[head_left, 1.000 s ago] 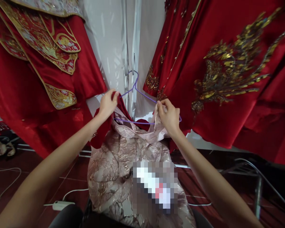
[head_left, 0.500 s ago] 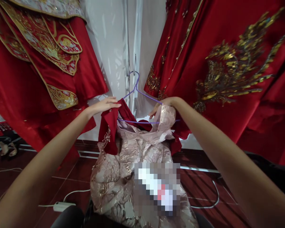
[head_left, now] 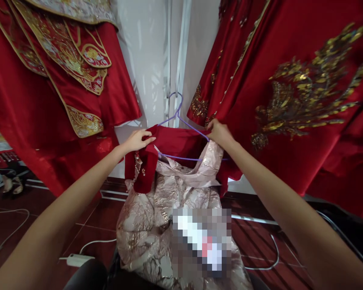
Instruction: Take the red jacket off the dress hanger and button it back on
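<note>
A purple hanger [head_left: 177, 114] hangs in front of me with a shiny pale pink, gold-patterned dress [head_left: 172, 193] on it. A dark red garment [head_left: 181, 139] with a beaded ornament on its left front drapes over the hanger and behind the dress's neckline. My left hand [head_left: 137, 141] is closed lightly on the red garment at the left shoulder, thumb and forefinger curved toward each other. At the right shoulder, above the dress strap, my right hand [head_left: 220, 133] pinches the red garment's edge beside the hanger. A pixelated patch hides what lies on the lower dress.
Red embroidered gowns hang on the left [head_left: 87, 84] and right [head_left: 305, 92]. White metal poles [head_left: 178, 52] stand behind the hanger. A white power strip [head_left: 80, 260] and cables lie on the dark red tiled floor, with a pair of shoes [head_left: 13, 186] at the far left.
The red garment's back edge has risen and now spans between the shoulders. My right hand has come from behind the strap to above it. My left thumb and forefinger have curved inward.
</note>
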The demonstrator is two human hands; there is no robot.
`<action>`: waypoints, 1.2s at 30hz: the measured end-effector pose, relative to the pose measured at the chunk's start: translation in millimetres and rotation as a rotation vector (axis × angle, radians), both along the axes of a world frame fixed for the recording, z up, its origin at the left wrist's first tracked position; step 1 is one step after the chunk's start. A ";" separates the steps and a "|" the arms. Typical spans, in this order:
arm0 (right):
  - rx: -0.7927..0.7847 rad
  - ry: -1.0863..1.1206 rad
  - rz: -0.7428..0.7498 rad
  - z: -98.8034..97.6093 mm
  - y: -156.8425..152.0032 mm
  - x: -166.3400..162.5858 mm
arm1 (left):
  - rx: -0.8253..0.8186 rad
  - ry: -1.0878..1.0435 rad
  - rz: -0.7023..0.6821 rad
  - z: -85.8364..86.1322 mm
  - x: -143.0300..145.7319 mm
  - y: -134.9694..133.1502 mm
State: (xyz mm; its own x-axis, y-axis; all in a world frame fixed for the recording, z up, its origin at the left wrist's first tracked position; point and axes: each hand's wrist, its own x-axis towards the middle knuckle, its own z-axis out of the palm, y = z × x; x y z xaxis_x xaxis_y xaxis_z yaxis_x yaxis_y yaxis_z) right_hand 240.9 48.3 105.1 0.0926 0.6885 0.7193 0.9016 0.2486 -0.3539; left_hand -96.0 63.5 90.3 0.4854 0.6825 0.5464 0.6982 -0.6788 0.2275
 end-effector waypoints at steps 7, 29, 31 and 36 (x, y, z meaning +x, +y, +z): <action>0.109 -0.131 -0.232 4.8 -36.0 38.6 | 0.087 0.195 0.166 -10.9 14.0 -8.7; 0.065 0.434 0.248 -57.7 -83.6 -59.8 | -0.069 -0.270 0.402 -28.9 21.1 -47.4; 0.025 0.490 0.381 -63.6 -81.8 -69.3 | -0.130 -0.319 0.234 -33.9 35.2 -54.5; -0.135 0.517 0.702 -73.2 -75.1 -103.4 | -0.204 -0.357 -0.181 -47.6 82.2 -75.9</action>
